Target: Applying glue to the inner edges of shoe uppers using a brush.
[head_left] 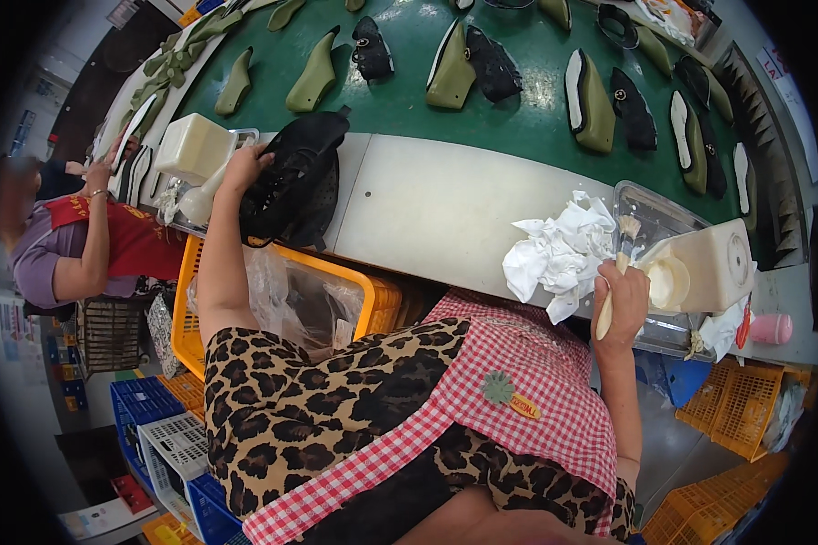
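My right hand [625, 302] is closed around the pale handle of a brush [605, 313], its bristles pointing up over a clear plastic tray [686, 213]. Beside it in the tray lies a cream plastic container [713, 263] with a cut-open mouth. Crumpled white paper [563, 250] lies just left of the brush. My left hand [245, 168] reaches to a pile of black perforated shoe uppers [295, 186] at the edge of the white worktop [436, 195]. Its fingers are closed at the edge of an upper.
On the green conveyor belt [373, 113] stand olive shoe lasts [316, 73], several with white insoles, and black uppers [493, 65]. A yellow crate [373, 304] with plastic bags sits below my left arm. Another cream container [194, 148] stands at left, near a co-worker in a red apron [132, 241].
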A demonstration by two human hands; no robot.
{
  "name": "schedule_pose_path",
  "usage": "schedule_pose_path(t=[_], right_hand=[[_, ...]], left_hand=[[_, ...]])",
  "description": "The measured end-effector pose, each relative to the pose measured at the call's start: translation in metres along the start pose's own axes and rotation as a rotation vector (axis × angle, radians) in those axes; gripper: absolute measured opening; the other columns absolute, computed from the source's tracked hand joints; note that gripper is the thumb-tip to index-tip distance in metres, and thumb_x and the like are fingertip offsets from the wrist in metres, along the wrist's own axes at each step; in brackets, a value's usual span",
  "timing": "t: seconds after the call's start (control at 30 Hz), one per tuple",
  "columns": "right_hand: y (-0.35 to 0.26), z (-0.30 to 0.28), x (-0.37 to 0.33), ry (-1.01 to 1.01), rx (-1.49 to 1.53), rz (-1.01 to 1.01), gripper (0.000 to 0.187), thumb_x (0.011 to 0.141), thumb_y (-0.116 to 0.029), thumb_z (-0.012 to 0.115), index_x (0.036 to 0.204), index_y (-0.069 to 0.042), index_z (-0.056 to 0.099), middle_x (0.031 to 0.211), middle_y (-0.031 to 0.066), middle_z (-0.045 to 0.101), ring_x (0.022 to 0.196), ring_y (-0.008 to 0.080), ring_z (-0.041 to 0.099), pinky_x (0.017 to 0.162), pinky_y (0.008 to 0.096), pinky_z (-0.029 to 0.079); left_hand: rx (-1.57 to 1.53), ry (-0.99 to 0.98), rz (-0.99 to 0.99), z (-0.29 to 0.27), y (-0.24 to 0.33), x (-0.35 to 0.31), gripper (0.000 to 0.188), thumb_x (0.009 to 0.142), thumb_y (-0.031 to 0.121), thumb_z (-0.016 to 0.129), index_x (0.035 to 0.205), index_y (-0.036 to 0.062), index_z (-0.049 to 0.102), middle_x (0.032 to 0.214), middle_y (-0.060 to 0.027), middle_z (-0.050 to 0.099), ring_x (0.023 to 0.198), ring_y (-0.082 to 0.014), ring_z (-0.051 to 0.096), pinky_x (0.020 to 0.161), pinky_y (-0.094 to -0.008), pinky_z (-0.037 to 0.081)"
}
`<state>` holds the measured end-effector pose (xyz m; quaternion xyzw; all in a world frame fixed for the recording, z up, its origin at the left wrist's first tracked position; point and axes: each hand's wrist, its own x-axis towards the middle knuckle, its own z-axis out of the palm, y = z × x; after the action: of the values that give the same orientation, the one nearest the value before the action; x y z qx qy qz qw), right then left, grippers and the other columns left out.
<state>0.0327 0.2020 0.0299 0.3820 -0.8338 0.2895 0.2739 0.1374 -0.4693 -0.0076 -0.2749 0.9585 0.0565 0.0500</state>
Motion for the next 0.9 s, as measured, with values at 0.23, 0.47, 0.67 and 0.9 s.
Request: schedule_pose_path(t=[0.23,0.47,0.67,0.9], right_hand=[[0.000,-0.003,-0.004,-0.003,0.015,0.084,0.021,0.085,0.003,0.066,0.105,-0.001,0.063,0.098,0.0186,0.066,0.087,0.0354,0.059,0.078,0.0414,0.048],[-0.005,0.000,0.009,0.039,0.092,0.032,0.023,0.083,-0.001,0.069,0.105,-0.002,0.064,0.097,0.0183,0.065,0.085,0.0357,0.059,0.076,0.0432,0.047],[-0.005,0.004,-0.002,0.032,0.113,0.053,0.023,0.083,0.000,0.070,0.105,-0.001,0.064,0.094,0.0179,0.064,0.084,0.0354,0.059,0.072,0.0423,0.048],[-0.006,0.007,-0.010,0.035,0.133,0.071,0.024,0.082,0.001,0.070,0.105,-0.001,0.064,0.092,0.0173,0.064,0.082,0.0354,0.060,0.071,0.0416,0.048]], left_hand=[[-0.289,0.385,0.291,-0.020,0.019,-0.018,0.037,0.099,0.022,0.053,0.136,0.0157,0.056,0.122,-0.0208,0.063,0.108,-0.0403,0.062,0.091,-0.0420,0.049],[-0.250,0.256,0.311,-0.069,0.089,-0.036,0.038,0.100,0.021,0.053,0.137,0.0156,0.053,0.110,-0.0238,0.066,0.102,-0.0426,0.062,0.086,-0.0418,0.050],[-0.484,-0.057,0.421,-0.032,0.089,-0.015,0.046,0.103,0.025,0.051,0.149,0.0191,0.043,0.134,-0.0203,0.057,0.127,-0.0262,0.052,0.108,-0.0318,0.037],[0.324,-0.078,0.247,0.011,0.140,-0.001,0.052,0.102,0.024,0.045,0.151,0.0221,0.031,0.122,-0.0204,0.062,0.091,-0.0403,0.066,0.076,-0.0509,0.053]])
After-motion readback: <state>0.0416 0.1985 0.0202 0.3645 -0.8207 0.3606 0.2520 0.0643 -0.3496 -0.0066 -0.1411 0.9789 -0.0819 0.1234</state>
